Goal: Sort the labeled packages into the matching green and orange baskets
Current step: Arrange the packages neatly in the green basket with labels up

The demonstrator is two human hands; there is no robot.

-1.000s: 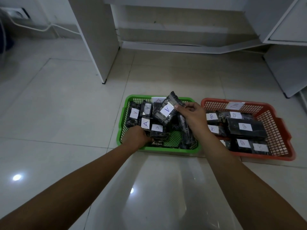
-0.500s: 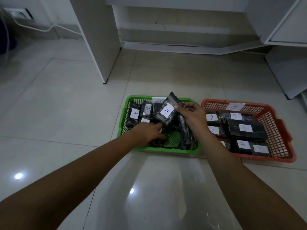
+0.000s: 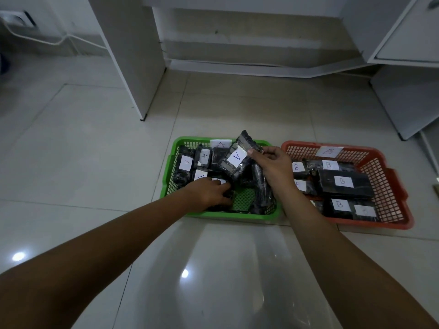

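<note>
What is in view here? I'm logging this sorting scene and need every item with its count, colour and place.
green basket: one, green, on the floor, left of the orange one, paper A tag on its far wall.
orange basket: one, orange-red, on the floor at right, paper B tag on its far wall.
A packages: several, black with white labels, in the green basket.
B packages: about six, black with white labels, in the orange basket.
held package: one, black, labelled A, above the green basket.
cabinets: white, behind the baskets.
floor: pale glossy tiles.
left hand: reaches into the green basket, on the packages.
right hand: pinches the held package.
</note>
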